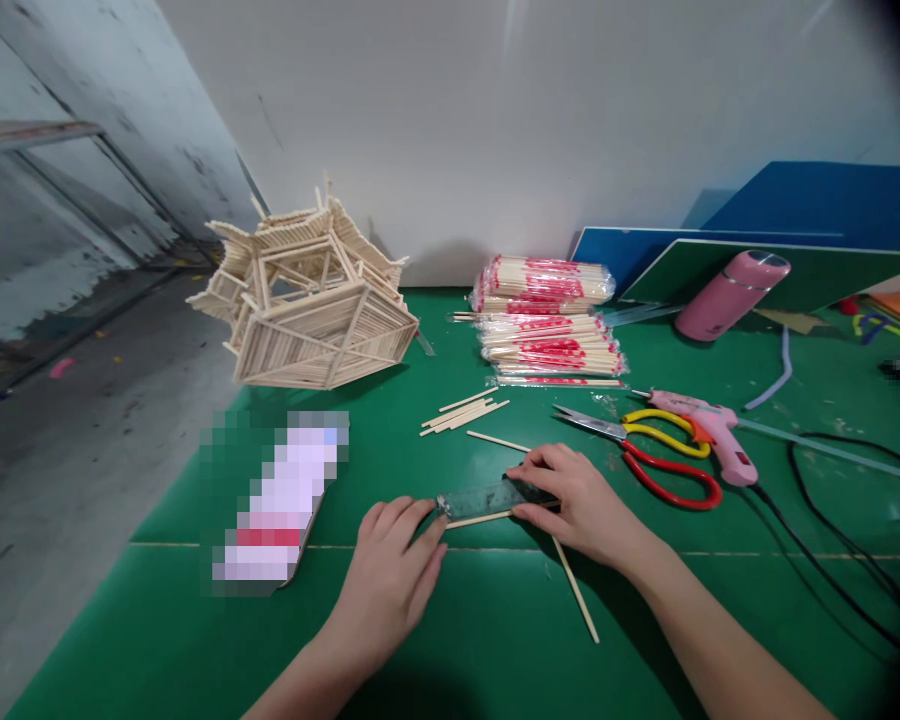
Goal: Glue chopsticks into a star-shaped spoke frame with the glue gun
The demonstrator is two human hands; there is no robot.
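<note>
A clear plastic ruler [487, 496] lies on the green table [195, 640], laid along a thin wooden stick [477, 519]. My left hand [391, 580] rests flat on the table with its fingertips pressing the ruler's left end. My right hand [579, 500] pinches the ruler's right end between thumb and fingers. Another long stick [576, 590] lies slanted under my right wrist. One more stick [497, 441] lies just beyond the ruler.
A stick-built model house [307, 300] lies tipped at the back left. Packs of chopsticks [547, 320], loose sticks [463, 412], scissors [645, 445], a pink glue gun [709, 430] with black cable [832, 560], a pink flask [731, 295] and coloured boards [795, 270] sit behind.
</note>
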